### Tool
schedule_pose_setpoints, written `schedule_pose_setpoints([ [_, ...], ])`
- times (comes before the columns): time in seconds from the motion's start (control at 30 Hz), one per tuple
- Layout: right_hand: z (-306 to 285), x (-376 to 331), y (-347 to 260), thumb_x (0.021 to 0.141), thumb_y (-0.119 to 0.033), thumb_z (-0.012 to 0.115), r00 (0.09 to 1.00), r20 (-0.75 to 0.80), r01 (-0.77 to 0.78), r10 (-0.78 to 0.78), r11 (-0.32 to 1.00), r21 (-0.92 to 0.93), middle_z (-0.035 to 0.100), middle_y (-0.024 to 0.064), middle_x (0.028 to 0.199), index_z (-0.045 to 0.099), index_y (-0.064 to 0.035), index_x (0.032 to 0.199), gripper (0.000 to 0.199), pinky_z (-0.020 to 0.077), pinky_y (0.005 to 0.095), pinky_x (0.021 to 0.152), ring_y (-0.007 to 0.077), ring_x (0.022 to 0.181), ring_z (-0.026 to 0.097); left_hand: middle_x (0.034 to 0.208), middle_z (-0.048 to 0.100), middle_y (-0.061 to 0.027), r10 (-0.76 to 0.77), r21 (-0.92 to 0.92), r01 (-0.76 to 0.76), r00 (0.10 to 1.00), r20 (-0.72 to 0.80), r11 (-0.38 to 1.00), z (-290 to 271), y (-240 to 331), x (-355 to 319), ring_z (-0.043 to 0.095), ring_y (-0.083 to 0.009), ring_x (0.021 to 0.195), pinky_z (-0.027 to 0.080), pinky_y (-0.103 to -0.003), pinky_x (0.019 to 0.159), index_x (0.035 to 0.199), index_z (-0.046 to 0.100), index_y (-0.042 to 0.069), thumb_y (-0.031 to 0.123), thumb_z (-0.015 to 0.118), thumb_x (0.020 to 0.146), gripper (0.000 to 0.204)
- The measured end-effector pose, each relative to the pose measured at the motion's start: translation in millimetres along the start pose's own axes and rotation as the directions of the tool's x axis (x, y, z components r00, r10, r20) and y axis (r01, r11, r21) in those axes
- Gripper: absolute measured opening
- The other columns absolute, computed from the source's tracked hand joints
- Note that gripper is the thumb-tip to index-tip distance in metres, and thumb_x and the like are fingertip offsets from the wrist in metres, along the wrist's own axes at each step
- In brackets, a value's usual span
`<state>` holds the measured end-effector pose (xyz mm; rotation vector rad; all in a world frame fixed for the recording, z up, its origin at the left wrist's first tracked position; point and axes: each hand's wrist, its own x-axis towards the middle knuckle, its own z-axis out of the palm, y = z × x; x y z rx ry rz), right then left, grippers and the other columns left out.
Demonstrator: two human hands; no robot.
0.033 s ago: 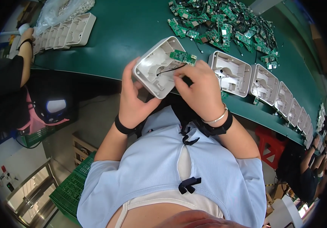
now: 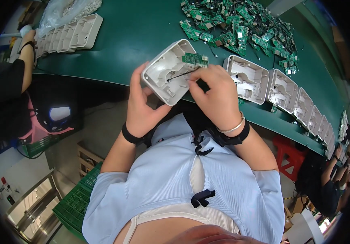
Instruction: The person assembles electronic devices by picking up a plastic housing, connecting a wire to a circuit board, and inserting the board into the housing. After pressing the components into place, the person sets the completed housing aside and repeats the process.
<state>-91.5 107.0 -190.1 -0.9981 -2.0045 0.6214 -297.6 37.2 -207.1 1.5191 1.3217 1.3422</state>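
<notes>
My left hand [image 2: 141, 105] is closed around the side of a white plastic housing [image 2: 152, 73], which is tilted with its open face up. Inside are ribs, screw posts and a small hole. A green circuit board [image 2: 194, 59] is held over the housing's upper right edge, its right end against the fingers of my right hand [image 2: 217, 91]. From the hole, a thin black cable [image 2: 179, 75] runs up toward these fingers and the board. My right thumb and index finger are pinched together at the housing's right side; what lies between their tips is hard to see.
A heap of circuit boards with black cables [image 2: 240, 30] lies at the back right of the green table [image 2: 134, 36]. Several similar housings [image 2: 248, 79] line the right edge. More stand at the left [image 2: 87, 32], near another person's hand [image 2: 29, 37] and a plastic bag [image 2: 65, 16].
The circuit board has shifted slightly and its right end has tilted. My right fingers have moved a little to the right, while the housing stays almost still in my left hand.
</notes>
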Motion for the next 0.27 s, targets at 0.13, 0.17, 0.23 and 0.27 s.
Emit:
schedule_pose_setpoints([
  [0.13,2.3,-5.3,0.2,0.087,-0.001,0.078,0.979,-0.142,-0.143,0.145,0.989,0.027,0.076,0.0127,0.104,0.071,-0.0061,0.123,0.037,0.0570,0.0400,0.081,0.0265,0.085,0.072,0.154,0.045,-0.0188,-0.057,-0.036,0.058,0.998,0.017,0.998,-4.3,-0.6,1.7,0.060,-0.0297,0.137,0.055,-0.043,0.111,0.160,0.028,0.000,-0.003,0.085,0.078,0.100],
  [0.17,3.0,-5.6,0.1,0.088,-0.001,0.078,0.959,-0.171,-0.216,0.227,0.973,0.081,0.076,0.0130,0.106,0.069,-0.0070,0.131,0.043,0.0573,0.0411,0.082,0.0257,0.086,0.073,0.154,0.045,-0.0188,-0.057,-0.037,0.058,0.998,0.018,0.998,-5.8,-1.4,2.3,0.060,-0.0297,0.137,0.055,-0.043,0.111,0.160,0.028,0.000,-0.003,0.085,0.078,0.100],
  [0.23,0.6,-1.7,2.0,0.091,-0.002,0.076,0.973,-0.132,-0.178,0.188,0.981,0.080,0.076,0.0137,0.110,0.064,-0.0083,0.138,0.049,0.0575,0.0426,0.087,0.0269,0.094,0.073,0.154,0.045,-0.0183,-0.042,0.005,0.042,0.998,0.048,0.999,-10.0,-3.9,4.6,0.057,-0.0301,0.140,0.056,-0.043,0.110,0.160,0.028,0.001,-0.003,0.084,0.079,0.099],
  [0.27,-2.0,1.7,3.9,0.094,-0.004,0.075,0.985,-0.093,-0.140,0.147,0.987,0.082,0.076,0.0144,0.113,0.058,-0.0097,0.145,0.054,0.0577,0.0441,0.091,0.0281,0.102,0.074,0.155,0.045,-0.0181,-0.035,0.026,0.033,0.997,0.064,0.999,-12.4,-5.6,6.0,0.056,-0.0304,0.142,0.056,-0.043,0.110,0.160,0.028,0.001,-0.003,0.084,0.079,0.098],
])
